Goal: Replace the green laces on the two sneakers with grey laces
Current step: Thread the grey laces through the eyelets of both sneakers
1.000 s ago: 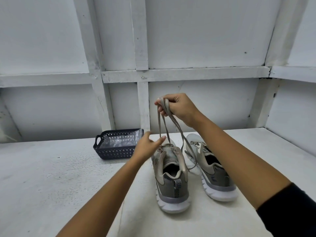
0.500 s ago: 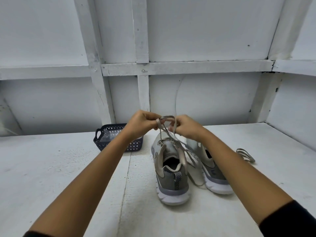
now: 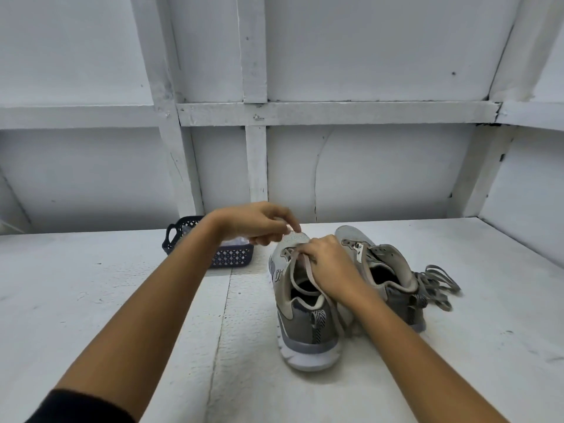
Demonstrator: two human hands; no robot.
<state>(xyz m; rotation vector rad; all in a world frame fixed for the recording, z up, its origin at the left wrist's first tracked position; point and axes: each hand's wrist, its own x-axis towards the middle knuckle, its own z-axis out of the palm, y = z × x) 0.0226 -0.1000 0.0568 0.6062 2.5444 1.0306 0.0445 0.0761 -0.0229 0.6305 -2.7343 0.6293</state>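
Two grey sneakers stand side by side on the white table, heels toward me. My right hand [image 3: 328, 264] rests over the tongue of the left sneaker [image 3: 305, 322] and pinches a pale lace [image 3: 297, 280] that loops down into the shoe's opening. My left hand [image 3: 259, 224] hovers just above that shoe's toe with its fingers curled; whether it holds a lace end is not visible. The right sneaker [image 3: 390, 276] shows bare eyelets. A loose grey lace [image 3: 436, 283] lies bunched on the table to its right.
A dark blue perforated basket [image 3: 225, 256] with clear plastic inside stands behind my left forearm. White panelled walls close off the back and the right side of the table [image 3: 122, 300].
Both hands have dropped from a raised lace to the left sneaker. My right hand moved onto its tongue; my left hand parted from the right one and now hovers over the toe.
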